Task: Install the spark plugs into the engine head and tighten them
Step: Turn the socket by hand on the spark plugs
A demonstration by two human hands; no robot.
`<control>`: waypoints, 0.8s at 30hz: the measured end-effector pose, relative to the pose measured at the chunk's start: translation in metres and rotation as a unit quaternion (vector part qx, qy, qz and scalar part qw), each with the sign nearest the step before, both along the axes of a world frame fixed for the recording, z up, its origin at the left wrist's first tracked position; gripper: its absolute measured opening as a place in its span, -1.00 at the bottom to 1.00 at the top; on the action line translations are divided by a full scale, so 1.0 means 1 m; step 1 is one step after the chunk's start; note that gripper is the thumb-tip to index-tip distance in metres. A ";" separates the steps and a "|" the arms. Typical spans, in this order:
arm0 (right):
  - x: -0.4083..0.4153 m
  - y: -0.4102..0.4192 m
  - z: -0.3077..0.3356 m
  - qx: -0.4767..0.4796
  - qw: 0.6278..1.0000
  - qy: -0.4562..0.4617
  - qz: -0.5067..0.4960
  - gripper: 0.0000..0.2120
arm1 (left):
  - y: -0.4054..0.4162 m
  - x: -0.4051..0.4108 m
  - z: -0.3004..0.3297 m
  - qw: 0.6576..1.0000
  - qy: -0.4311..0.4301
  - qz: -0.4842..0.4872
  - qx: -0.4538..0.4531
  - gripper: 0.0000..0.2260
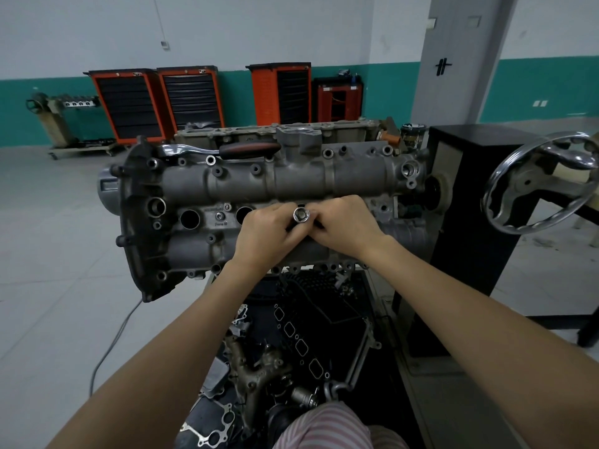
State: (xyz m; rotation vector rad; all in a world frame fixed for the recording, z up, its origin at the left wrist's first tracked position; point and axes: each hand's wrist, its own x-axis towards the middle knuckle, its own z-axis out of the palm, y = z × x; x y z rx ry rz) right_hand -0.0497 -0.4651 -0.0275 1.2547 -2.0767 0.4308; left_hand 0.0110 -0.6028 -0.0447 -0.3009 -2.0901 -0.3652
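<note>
Here both hands, left hand [265,233] and right hand [345,223], pinch a shiny hexagonal steel socket [301,215] upright above the ribbed grey cast-aluminium engine head [291,179].

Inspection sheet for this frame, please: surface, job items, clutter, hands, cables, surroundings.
Surface: engine head mounted on a stand with a handwheel.
Job's things: socket held above the plug wells; two open wells at left; ratchet lying on the head; no spark plug visible.
Clutter: gaskets and engine parts in the tray below.
Hands: left hand and right hand both pinch the socket.
Cables: one grey cable on the floor.
Surroundings: orange tool cabinets along the wall.
</note>
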 end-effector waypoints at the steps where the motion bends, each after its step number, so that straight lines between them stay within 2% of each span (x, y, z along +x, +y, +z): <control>1: 0.000 0.000 0.000 0.002 1.000 -0.002 -0.004 -0.85 | 0.000 0.000 0.000 1.000 0.000 -0.001 -0.002 -0.62; 9: -0.004 -0.003 -0.001 0.027 0.999 0.009 -0.027 -0.76 | 0.002 0.005 0.001 1.000 -0.019 -0.017 -0.006 -0.74; 14: 0.000 0.000 0.002 0.006 1.000 0.004 0.010 -0.89 | 0.001 0.002 0.000 1.000 -0.009 -0.001 -0.015 -0.63; 20: 0.002 0.000 0.002 -0.026 1.000 -0.001 0.004 -0.83 | 0.000 0.000 -0.001 0.999 0.010 0.010 -0.037 -0.63; 24: -0.001 -0.002 -0.001 0.000 1.000 0.006 -0.020 -0.77 | 0.001 0.002 -0.001 1.000 -0.012 -0.007 -0.013 -0.68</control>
